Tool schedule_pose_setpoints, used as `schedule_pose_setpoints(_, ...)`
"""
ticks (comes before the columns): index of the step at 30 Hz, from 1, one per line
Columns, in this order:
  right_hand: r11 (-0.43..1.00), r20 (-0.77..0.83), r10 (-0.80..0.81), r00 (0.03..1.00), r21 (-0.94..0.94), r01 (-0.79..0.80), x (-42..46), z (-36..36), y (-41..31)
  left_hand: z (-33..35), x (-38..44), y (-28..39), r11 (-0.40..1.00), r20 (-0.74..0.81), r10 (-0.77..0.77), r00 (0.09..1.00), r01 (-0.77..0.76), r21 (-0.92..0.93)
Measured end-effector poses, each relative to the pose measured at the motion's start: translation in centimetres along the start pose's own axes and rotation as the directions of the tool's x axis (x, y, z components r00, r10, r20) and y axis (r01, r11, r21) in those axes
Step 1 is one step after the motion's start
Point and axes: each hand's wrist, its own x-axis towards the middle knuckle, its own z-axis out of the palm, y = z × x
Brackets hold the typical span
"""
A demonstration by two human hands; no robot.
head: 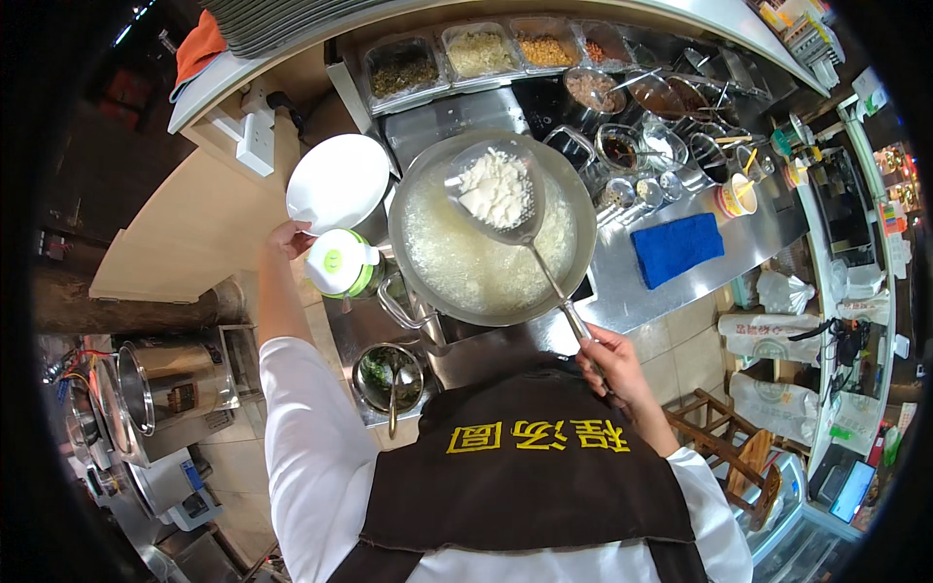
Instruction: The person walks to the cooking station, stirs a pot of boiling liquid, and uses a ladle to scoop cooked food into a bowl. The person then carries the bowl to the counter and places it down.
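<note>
My right hand (611,361) grips the handle of a metal skimmer (543,266). White, lumpy food (496,191) is heaped in its perforated bowl, which is over a wide metal pot (399,226). Pale, frothy liquid (474,273) fills much of that pot. At the left, my left hand (291,239) holds the near rim of a white plate (339,182); no food shows on it. Just right of this hand stands a container with a white and green lid (339,261). A metal bowl (388,379) with chopped greens and a spoon is nearer my body.
Clear tubs of toppings (479,52) line the back of the counter. Right of the pot stand several seasoning containers (619,149) and a paper cup (736,195). A folded blue cloth (678,249) lies on the steel counter (619,291). A wooden stool (729,444) is at the lower right.
</note>
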Motion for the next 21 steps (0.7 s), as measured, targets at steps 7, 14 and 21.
schedule_pose_setpoints(7,0.997,0.031,-0.069,0.997,0.020,0.069,0.0,-0.5,-0.8,1.5,-3.4,2.2,0.988,-0.008,0.147,0.989,-0.147,-0.054)
schedule_pose_setpoints(14,0.992,0.029,-0.122,0.992,-0.026,0.123,-0.9,-0.7,-1.6,2.8,-7.9,5.1,0.983,0.048,0.182,0.982,-0.181,-0.026)
schedule_pose_setpoints(21,0.962,0.096,-0.256,0.962,-0.067,0.263,-1.8,-0.2,-3.5,8.3,-14.2,4.7,0.958,0.137,0.282,0.950,-0.285,0.006)
